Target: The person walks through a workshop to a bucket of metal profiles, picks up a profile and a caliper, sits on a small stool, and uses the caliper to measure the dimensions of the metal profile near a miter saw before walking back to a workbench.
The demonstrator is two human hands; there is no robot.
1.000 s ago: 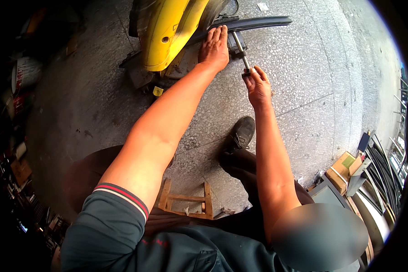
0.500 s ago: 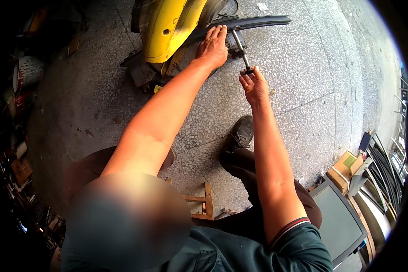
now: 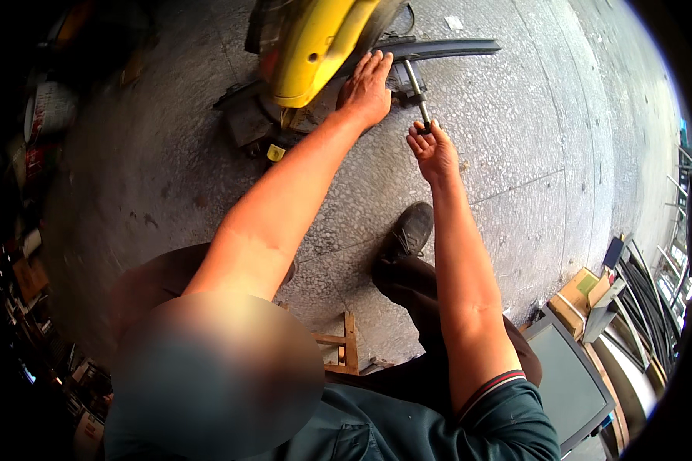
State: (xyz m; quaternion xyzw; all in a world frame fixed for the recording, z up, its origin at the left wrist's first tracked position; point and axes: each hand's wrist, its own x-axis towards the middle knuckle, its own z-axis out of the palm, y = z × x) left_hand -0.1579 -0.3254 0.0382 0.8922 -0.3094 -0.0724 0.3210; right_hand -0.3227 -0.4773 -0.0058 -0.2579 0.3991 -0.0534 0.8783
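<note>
A yellow-cased machine that looks like a cut-off saw [image 3: 309, 61] stands on the floor ahead of me, on a dark base [image 3: 247, 121]. Across it lies a long, dark, slightly curved strip [image 3: 457, 48], its free end pointing right. My left hand [image 3: 366, 94] rests against the strip with fingers stretched out, close to the saw's guard. A bright metal clamp screw [image 3: 415, 83] runs from near the strip toward me. At its near end my right hand [image 3: 437, 157] has its fingertips closed on the dark screw handle [image 3: 424, 128].
Speckled stone floor [image 3: 515, 138] surrounds the saw. My shoe [image 3: 409, 230] stands on it below my right hand. A wooden stool frame [image 3: 350, 344] is between my legs. At right are a flat grey screen [image 3: 565, 376], a cardboard box [image 3: 580, 296] and dark hoses or cables [image 3: 642, 284]. Clutter lines the left side.
The view has shifted slightly, so the saw and strip appear a little lower and farther right. Both hands keep their places, the right fingers somewhat differently set on the screw handle.
</note>
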